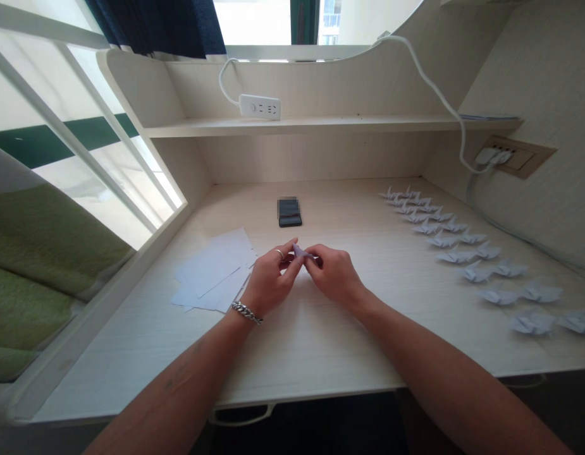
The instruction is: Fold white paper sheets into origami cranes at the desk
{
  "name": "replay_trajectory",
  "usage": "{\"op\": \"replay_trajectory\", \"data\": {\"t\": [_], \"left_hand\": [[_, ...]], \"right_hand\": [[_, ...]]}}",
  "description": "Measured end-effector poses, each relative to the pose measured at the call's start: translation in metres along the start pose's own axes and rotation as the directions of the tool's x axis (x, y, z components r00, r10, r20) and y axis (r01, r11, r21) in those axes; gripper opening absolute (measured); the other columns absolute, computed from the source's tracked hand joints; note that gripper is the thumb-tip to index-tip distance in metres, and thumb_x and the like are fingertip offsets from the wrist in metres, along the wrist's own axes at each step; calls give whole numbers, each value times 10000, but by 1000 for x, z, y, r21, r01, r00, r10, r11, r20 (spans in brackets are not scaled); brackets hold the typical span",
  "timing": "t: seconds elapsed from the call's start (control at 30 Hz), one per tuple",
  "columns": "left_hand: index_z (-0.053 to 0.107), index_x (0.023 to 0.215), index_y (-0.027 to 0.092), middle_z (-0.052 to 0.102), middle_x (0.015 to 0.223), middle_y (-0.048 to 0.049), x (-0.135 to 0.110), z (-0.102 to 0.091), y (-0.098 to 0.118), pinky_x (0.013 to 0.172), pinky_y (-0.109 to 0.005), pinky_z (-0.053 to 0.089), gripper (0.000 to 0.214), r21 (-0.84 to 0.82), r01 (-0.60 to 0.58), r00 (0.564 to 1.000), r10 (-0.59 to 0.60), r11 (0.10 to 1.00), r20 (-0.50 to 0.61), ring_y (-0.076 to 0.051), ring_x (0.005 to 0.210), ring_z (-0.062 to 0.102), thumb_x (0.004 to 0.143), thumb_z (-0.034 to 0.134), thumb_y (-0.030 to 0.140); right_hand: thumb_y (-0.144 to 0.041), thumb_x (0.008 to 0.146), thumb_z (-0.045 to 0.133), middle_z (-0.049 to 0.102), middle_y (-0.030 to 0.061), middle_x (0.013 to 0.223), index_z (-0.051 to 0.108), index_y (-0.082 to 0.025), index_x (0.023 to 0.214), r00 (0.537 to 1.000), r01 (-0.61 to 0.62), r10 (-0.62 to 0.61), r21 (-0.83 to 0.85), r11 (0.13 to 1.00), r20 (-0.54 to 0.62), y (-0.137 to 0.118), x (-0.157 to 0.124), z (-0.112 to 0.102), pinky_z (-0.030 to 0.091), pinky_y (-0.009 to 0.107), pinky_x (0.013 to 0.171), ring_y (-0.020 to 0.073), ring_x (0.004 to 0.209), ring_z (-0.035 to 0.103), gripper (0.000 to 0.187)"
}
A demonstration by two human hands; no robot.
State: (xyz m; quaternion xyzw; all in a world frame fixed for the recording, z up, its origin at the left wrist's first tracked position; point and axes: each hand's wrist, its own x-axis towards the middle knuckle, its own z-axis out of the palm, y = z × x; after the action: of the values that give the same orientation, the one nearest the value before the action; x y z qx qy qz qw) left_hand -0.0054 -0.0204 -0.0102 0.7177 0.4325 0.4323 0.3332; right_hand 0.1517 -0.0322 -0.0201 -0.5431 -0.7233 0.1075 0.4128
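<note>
Between my two hands is a small folded piece of paper, pale and pointed, held just above the desk. My left hand, with a ring and a chain bracelet, pinches its left side between thumb and fingers. On the other side my right hand has thumb and forefinger closed on the paper's right end. Fingers cover much of the fold, so its full shape is hidden. Loose white paper sheets lie overlapping beside my left hand. Several white folded paper cranes stand in two rows at the right.
A small dark phone-like object lies beyond my hands. On the shelf at the back sits a white power strip. A white cable hangs down to the wall socket at right. The desk's front edge runs beneath my forearms.
</note>
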Motion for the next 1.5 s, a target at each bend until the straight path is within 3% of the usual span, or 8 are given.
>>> {"op": "replay_trajectory", "data": {"t": [0.2, 0.53, 0.63, 0.77, 0.87, 1.0, 1.23, 1.5], "left_hand": [[644, 1205, 165, 728, 982, -103, -2, 2, 6, 836, -337, 527, 448, 2, -13, 999, 13, 1000, -45, -222, 853, 689, 795, 657, 343], [656, 1183, 187, 662, 1129, -112, -6, 5, 9, 810, -317, 556, 363, 45, -141, 990, 140, 989, 26, -200, 896, 670, 851, 593, 320], [657, 1188, 217, 636, 1194, -100, -6, 4, 11, 816, -316, 560, 378, -47, -146, 986, 149, 988, 77, -197, 927, 659, 818, 638, 295], [648, 1174, 168, 652, 1179, -124, -1, 0, 6, 834, -365, 560, 387, -318, 32, 998, -11, 947, 69, -222, 965, 660, 807, 655, 290], [682, 1084, 128, 700, 1018, -115, 4, -4, 1, 804, -369, 560, 351, -450, 166, 986, -159, 878, 53, -211, 895, 668, 793, 680, 325], [721, 980, 126, 708, 832, -70, 6, -5, -2, 782, -325, 544, 322, -530, 252, 968, -196, 810, 159, -162, 788, 651, 746, 740, 346], [743, 886, 127, 727, 779, -67, 5, -6, -5, 758, -291, 532, 258, -588, 233, 973, -178, 775, 150, -141, 734, 647, 687, 802, 280], [734, 820, 121, 729, 766, -63, 5, -7, -4, 696, -268, 523, 235, -599, 213, 977, -161, 772, 140, -135, 689, 647, 633, 835, 222]], "right_hand": [[-243, 881, 487, 708, 59, 745, 652, -195, 864, 998, -27, 23, -62, 998, -66, -1, 0, -1, 403, 275, 611, 192, 646, 633, 174], [-251, 821, 536, 691, 8, 736, 661, -207, 799, 986, -146, 159, 209, 967, -46, 2, 2, -1, 413, 262, 611, 161, 661, 599, 135], [-240, 822, 519, 677, 7, 731, 661, -200, 817, 979, -160, 188, 280, 947, -75, 3, 3, -2, 420, 261, 612, 159, 669, 588, 147], [-210, 789, 562, 666, 8, 737, 658, -192, 842, 976, -138, 193, 399, 906, -100, 5, 4, -2, 449, 264, 629, 159, 676, 599, 111], [-181, 759, 601, 675, 17, 782, 664, -187, 882, 979, -94, 170, 490, 867, -114, 5, 3, -1, 469, 260, 630, 161, 697, 611, 138], [-143, 751, 605, 695, 30, 845, 674, -189, 889, 983, 4, 88, 507, 862, -159, 1, 1, -3, 492, 268, 663, 172, 756, 637, 161], [-95, 770, 562, 706, 24, 851, 680, -208, 888, 965, 174, -77, 392, 903, -250, -4, -4, -6, 506, 274, 688, 166, 775, 653, 202], [-120, 762, 634, 701, 36, 847, 669, -199, 876, 961, 208, -125, 349, 914, -247, -7, -4, -8, 502, 280, 688, 169, 769, 647, 144]]}}
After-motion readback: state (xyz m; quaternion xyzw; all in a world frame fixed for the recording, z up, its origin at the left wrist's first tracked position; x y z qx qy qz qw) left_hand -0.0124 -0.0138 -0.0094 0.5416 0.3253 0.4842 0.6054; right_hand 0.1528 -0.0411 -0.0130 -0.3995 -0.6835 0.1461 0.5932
